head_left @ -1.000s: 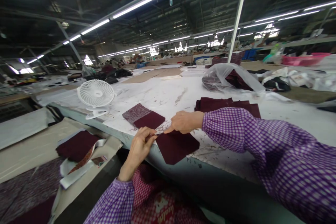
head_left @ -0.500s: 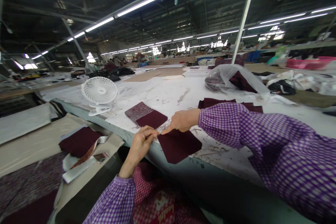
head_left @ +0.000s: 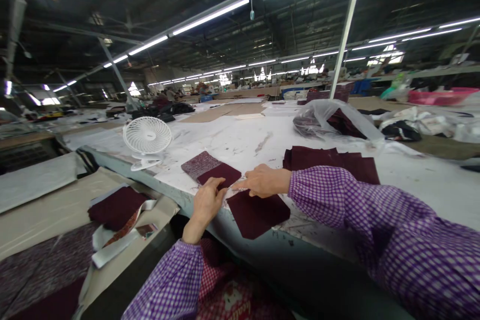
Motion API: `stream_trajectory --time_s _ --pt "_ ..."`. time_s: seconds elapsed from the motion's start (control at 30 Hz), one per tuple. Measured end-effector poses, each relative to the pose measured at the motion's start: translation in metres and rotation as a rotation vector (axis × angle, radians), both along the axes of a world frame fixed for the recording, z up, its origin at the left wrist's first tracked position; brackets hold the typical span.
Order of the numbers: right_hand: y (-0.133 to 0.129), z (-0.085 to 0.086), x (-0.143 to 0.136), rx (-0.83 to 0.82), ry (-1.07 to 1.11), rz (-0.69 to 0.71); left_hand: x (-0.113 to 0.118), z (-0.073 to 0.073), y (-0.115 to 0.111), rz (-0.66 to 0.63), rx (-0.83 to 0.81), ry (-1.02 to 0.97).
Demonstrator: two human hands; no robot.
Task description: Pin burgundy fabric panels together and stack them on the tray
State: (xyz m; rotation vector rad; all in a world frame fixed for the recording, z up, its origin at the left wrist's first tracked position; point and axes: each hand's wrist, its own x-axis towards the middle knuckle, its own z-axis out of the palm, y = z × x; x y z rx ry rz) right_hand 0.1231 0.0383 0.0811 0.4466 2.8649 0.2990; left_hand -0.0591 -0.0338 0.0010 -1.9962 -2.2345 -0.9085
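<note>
Close to the table's front edge lies a burgundy fabric piece [head_left: 258, 212] with cut-off lower corners. Just beyond it is a two-tone fabric piece [head_left: 202, 164], part speckled and part plain burgundy. My left hand [head_left: 207, 203] is at the near edge of the two-tone piece, its thumb and forefinger closed over that edge. My right hand [head_left: 267, 180] hovers at the upper edge of the plain piece, forefinger stretched out to the left and the other fingers curled, with nothing seen in it. The curled fingertips are partly hidden.
A white fan [head_left: 147, 136] stands on the table [head_left: 240, 135] at left. Beyond my right sleeve lies a stack of burgundy pieces [head_left: 330, 159]; behind it is a clear plastic bag [head_left: 318, 117]. At lower left, a side surface [head_left: 48, 192] holds fabric scraps [head_left: 118, 207].
My left hand has left the corner of the plain burgundy piece and reached the two-tone piece's edge. My right forefinger has lifted off the plain piece. The view has shifted slightly.
</note>
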Motion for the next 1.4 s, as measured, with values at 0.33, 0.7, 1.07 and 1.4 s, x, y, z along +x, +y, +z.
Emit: stream_trajectory --time_s 0.33,0.7,1.07,1.4 --pt "0.028 0.030 0.054 -0.311 0.354 0.007 0.010 0.014 0.022 0.014 -0.071 0.506" --pt "0.100 0.036 0.164 -0.090 0.370 -0.805 0.006 0.017 0.032 0.254 -0.107 0.225" --pt "0.099 0.003 0.159 0.212 0.201 -0.748 0.004 0.009 0.037 0.236 -0.061 0.136" --pt "0.105 0.026 0.166 0.063 0.400 -0.754 0.003 0.012 0.037 0.321 -0.052 -0.012"
